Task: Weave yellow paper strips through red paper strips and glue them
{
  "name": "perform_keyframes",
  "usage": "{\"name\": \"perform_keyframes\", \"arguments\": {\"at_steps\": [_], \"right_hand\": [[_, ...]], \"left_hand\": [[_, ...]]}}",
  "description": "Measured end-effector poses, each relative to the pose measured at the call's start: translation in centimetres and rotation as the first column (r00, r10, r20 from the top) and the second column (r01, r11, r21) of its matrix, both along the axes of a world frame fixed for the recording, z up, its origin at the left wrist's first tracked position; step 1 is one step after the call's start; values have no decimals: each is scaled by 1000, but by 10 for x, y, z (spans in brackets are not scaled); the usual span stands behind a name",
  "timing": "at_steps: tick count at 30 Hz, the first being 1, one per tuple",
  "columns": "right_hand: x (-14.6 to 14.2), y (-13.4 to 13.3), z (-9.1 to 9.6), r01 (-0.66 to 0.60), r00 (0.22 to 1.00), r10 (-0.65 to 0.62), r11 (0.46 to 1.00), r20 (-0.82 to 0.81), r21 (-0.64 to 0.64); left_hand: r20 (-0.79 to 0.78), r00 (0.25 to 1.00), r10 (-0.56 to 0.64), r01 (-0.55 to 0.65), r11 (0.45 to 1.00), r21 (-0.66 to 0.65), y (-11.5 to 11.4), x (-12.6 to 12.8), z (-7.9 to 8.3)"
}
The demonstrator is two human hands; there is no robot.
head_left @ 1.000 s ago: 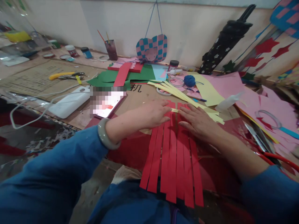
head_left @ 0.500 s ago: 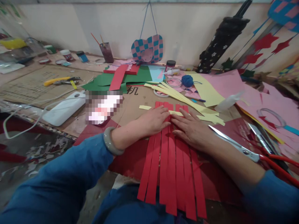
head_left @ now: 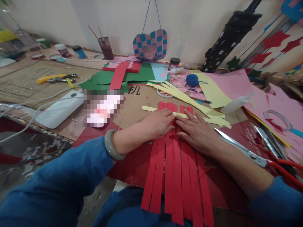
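Note:
Several red paper strips (head_left: pixel 176 167) lie side by side and hang over the near table edge. A yellow strip (head_left: pixel 151 109) runs crosswise through their far ends. My left hand (head_left: pixel 158 123) rests flat on the left strips, fingers stretched out. My right hand (head_left: pixel 197 132) lies flat on the right strips, fingertips meeting the left hand's at the yellow strip. Neither hand holds anything. A grey bangle (head_left: pixel 110 148) circles my left wrist.
Loose yellow strips (head_left: pixel 189 99) fan out behind the hands. Red-handled scissors (head_left: pixel 251 154) lie at the right. A phone (head_left: pixel 103 107) and a white charger box (head_left: pixel 58 108) sit left. Green, pink and yellow paper sheets, blue yarn (head_left: pixel 192 80), tape rolls and paint jars crowd the back.
Both hands slid slightly toward me along the strips and stay pressed flat. The view shifted a little; the yellow strip's left end and the scissors now show.

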State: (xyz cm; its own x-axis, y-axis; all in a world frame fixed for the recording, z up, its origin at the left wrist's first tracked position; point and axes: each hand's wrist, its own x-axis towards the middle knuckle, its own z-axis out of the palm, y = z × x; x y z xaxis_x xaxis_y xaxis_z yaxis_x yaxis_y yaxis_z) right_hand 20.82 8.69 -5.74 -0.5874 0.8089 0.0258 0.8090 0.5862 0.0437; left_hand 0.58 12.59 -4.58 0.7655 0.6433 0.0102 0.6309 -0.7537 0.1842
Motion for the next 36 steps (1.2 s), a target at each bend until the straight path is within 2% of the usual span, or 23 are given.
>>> {"name": "perform_keyframes", "arguments": {"at_steps": [13,21,24,28,32,36], "right_hand": [[-2,-5,-2,-16,1000,14,992,19,128],[-3,-6,-11,1,1000,3,973,-17,230],[3,-5,-7,13,999,-6,972,-33,236],[21,-4,8,40,996,-14,955,-91,292],[32,-9,19,2,998,10,974,-54,226],[29,-14,17,14,999,-20,990,42,138]], "left_hand": [[-2,1000,-7,7,1000,20,1,-1,-3],[-2,1000,-12,12,1000,20,1,-1,-1],[-19,1000,-22,23,999,27,1,-1,0],[-43,999,-33,34,999,33,2,-1,0],[-25,999,-23,24,998,55,3,-3,-4],[-10,999,-35,36,996,84,3,-3,-6]]}}
